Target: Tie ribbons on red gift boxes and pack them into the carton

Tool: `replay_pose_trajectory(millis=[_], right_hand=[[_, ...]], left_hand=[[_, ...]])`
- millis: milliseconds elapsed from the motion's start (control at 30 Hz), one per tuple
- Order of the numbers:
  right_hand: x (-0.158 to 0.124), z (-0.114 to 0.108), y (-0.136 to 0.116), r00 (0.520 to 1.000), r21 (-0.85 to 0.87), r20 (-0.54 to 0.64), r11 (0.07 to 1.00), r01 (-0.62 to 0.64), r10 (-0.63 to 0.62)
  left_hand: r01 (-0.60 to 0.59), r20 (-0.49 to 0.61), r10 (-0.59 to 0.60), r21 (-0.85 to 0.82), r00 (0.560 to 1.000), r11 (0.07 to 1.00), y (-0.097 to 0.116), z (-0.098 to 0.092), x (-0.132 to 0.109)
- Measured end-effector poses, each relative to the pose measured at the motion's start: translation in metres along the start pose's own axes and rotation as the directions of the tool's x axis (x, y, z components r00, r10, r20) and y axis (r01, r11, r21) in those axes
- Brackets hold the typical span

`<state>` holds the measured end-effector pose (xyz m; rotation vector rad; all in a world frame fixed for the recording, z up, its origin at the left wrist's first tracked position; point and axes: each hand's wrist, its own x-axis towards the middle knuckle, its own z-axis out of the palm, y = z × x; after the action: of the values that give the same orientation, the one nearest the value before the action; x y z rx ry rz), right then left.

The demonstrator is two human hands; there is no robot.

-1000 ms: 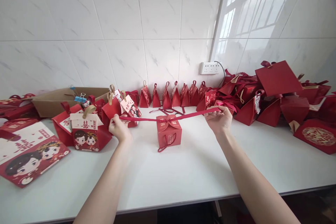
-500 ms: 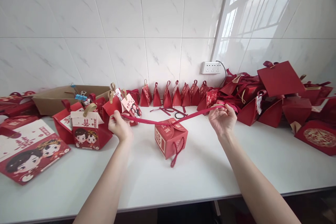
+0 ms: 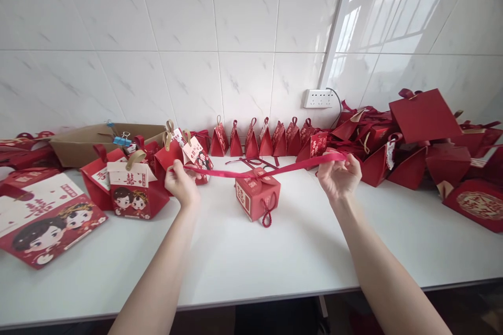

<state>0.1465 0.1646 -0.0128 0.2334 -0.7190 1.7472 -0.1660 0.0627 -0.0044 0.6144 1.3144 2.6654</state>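
A small red gift box (image 3: 257, 198) with a dark red cord handle stands on the white table (image 3: 251, 261), turned corner-on to me. A red ribbon (image 3: 291, 166) is stretched taut just above the box's folded top. My left hand (image 3: 179, 184) pinches the ribbon's left end, to the left of the box. My right hand (image 3: 340, 177) pinches the ribbon's right end, to the right of the box. Both hands hover a little above the table.
A row of small red pyramid boxes (image 3: 261, 142) lines the tiled wall. A heap of red boxes (image 3: 416, 141) fills the right. Cartoon-printed red boxes (image 3: 131, 188), a brown carton (image 3: 86, 144) and flat printed sheets (image 3: 43, 222) lie left. A wall socket (image 3: 317, 98) sits behind.
The box has turned from face-on to corner-on and its cord handle now hangs at its right front. The ribbon stays stretched between my hands, which have shifted only slightly.
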Motion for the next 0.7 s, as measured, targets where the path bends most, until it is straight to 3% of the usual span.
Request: replay_pose_trajectory(millis=[33, 100, 133, 167, 200, 233, 300, 367, 433, 467, 600, 700], right_hand=[[-0.003, -0.001, 0.001, 0.975, -0.034, 0.199, 0.995, -0.090, 0.095], [-0.007, 0.000, 0.006, 0.792, -0.164, 0.515, 0.945, -0.284, 0.328], [-0.009, 0.002, 0.009, 0.705, -0.248, 0.556, 0.897, -0.365, 0.440], [-0.009, 0.004, 0.013, 0.669, -0.331, 0.510, 0.841, -0.428, 0.541], [-0.009, 0.008, 0.018, 0.687, -0.405, 0.386, 0.782, -0.473, 0.616], [-0.009, 0.012, 0.023, 0.737, -0.468, 0.207, 0.726, -0.503, 0.644], [-0.007, 0.019, 0.034, 0.817, -0.591, -0.119, 0.621, -0.515, 0.564], [-0.006, 0.025, 0.045, 0.841, -0.727, -0.252, 0.480, -0.491, 0.478], [-0.007, 0.028, 0.054, 0.853, -0.832, -0.265, 0.341, -0.439, 0.450], [-0.008, 0.029, 0.057, 0.861, -0.866, -0.250, 0.295, -0.403, 0.443], [-0.008, 0.026, 0.058, 0.901, -0.915, -0.183, 0.268, -0.302, 0.392], [-0.007, 0.022, 0.055, 0.908, -0.923, -0.196, 0.243, -0.298, 0.371]], left_hand=[[0.055, 0.038, -0.054, -0.034, 0.998, 0.998, -0.003, 0.001, -0.001], [0.174, 0.136, -0.167, -0.043, 0.976, 0.984, -0.012, 0.002, -0.004], [0.217, 0.198, -0.214, 0.008, 0.957, 0.976, -0.017, 0.003, -0.006], [0.240, 0.263, -0.255, 0.088, 0.931, 0.967, -0.022, 0.003, -0.010], [0.243, 0.325, -0.289, 0.176, 0.900, 0.954, -0.027, 0.003, -0.014], [0.232, 0.385, -0.320, 0.258, 0.866, 0.938, -0.031, 0.004, -0.019], [0.201, 0.513, -0.367, 0.352, 0.776, 0.914, -0.037, 0.004, -0.030], [0.177, 0.627, -0.388, 0.373, 0.676, 0.911, -0.037, 0.005, -0.040], [0.113, 0.699, -0.383, 0.401, 0.604, 0.909, -0.035, 0.004, -0.045], [0.072, 0.712, -0.370, 0.412, 0.596, 0.908, -0.032, 0.004, -0.046], [0.001, 0.716, -0.364, 0.453, 0.596, 0.892, -0.020, 0.000, -0.038], [0.053, 0.732, -0.441, 0.488, 0.519, 0.871, -0.008, -0.002, -0.030]])
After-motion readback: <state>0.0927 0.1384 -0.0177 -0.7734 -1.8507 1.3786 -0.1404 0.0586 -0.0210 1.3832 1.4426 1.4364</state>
